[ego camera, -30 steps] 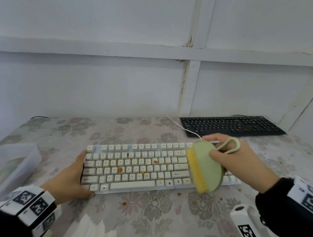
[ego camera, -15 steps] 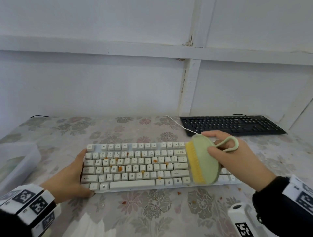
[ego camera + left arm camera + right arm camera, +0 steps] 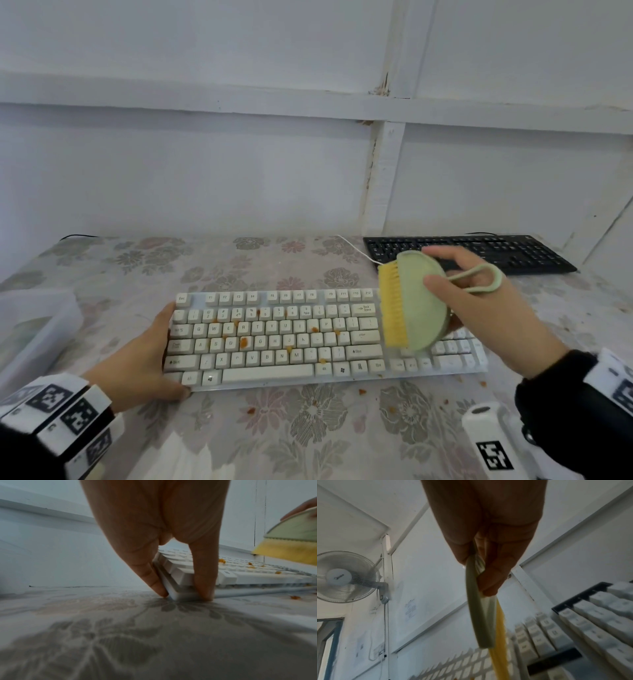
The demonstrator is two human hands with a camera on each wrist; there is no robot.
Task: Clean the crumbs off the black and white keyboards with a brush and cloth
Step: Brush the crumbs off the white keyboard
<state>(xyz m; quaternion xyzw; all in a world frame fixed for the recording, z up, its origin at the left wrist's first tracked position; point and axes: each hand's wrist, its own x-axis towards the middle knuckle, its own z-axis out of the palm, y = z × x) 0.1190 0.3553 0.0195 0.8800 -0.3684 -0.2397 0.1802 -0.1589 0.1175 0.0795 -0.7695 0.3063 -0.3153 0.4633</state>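
Right now my left hand (image 3: pixel 137 359) clasps the left end of the white keyboard (image 3: pixel 274 339), thumb against its front corner and fingers (image 3: pixel 150 574) against its side edge, fingertips down on the worktop (image 3: pixel 308 438). That keyboard is my landmark: it lies flat in front of me, with orange crumbs (image 3: pixel 244 342) scattered over its middle keys and more on the cloth just in front of its right half. My right hand (image 3: pixel 489 308) is over the keyboard's right end, pinching the green brush (image 3: pixel 421 301) by its rounded back, thumb on top and fingers curled beneath. The brush is tilted on edge, its yellow bristles (image 3: pixel 392 305) facing left toward the letter keys; whether they touch the keys I cannot tell. Its loop handle (image 3: pixel 479 279) sticks out over the back of my hand. Behind the white keyboard's right end, well apart, lies the black keyboard (image 3: pixel 513 253), near the wall. Left of the white keyboard stands a clear plastic box (image 3: pixel 37 325)
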